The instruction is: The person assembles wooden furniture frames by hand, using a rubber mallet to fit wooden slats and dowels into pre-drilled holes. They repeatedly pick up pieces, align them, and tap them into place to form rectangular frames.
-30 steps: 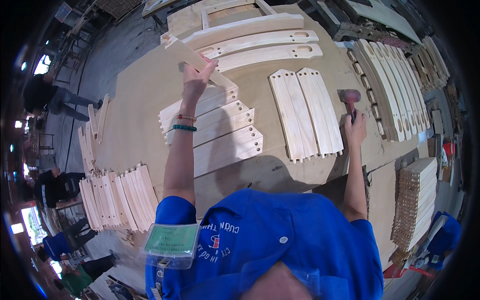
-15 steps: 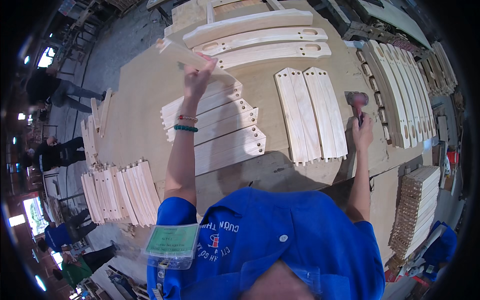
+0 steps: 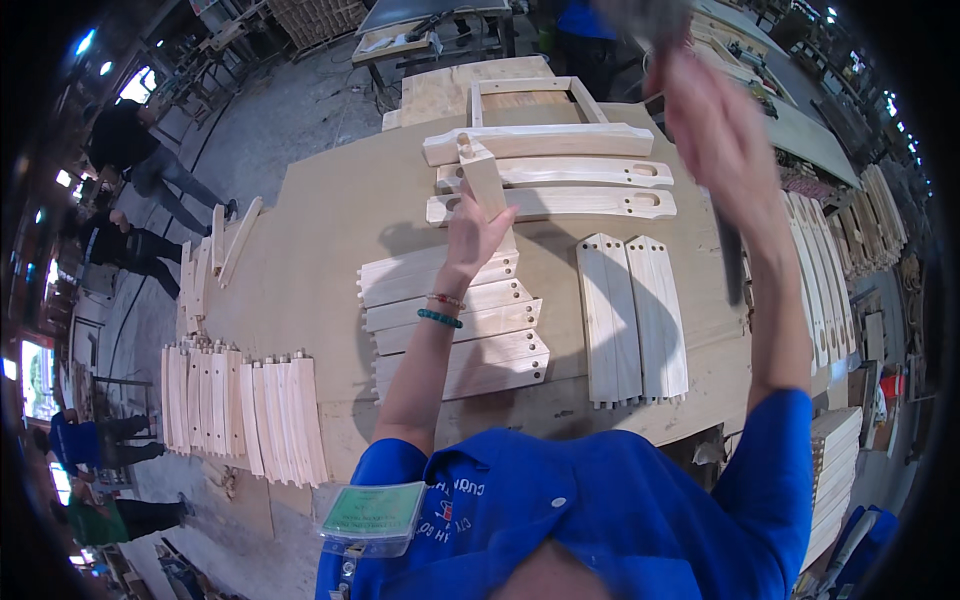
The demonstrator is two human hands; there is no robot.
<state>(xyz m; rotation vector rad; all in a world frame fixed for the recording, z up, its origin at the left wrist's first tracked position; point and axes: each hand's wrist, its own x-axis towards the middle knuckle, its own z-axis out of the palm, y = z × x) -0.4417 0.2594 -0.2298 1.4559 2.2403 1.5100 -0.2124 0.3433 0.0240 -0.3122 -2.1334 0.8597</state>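
My left hand (image 3: 474,238) grips a pale wooden slat (image 3: 484,180) with round dowel pegs at its raised end, tilted up from the table. Its lower end is partly hidden by the hand. Raised high on the right, my right hand (image 3: 722,140) is closed round a hammer (image 3: 645,18), whose head is smeared by motion and cut by the upper edge. Below my left hand lie several pale boards (image 3: 455,345) with pointed, drilled ends. To their right are more drilled boards (image 3: 632,320), side by side. Beyond the slat stretch long rails (image 3: 560,174) with oval slots.
A stack of pegged slats (image 3: 240,410) sits at the table's left edge, with loose strips (image 3: 238,240) farther back. Slotted rails (image 3: 815,270) stand in a row on the right. Several people (image 3: 145,150) are off to the left. A wooden frame (image 3: 535,100) lies at the far edge.
My right hand has swung the hammer up from the table to above head-view height. My left hand has moved right with the slat and turned it more upright. The view has shifted too.
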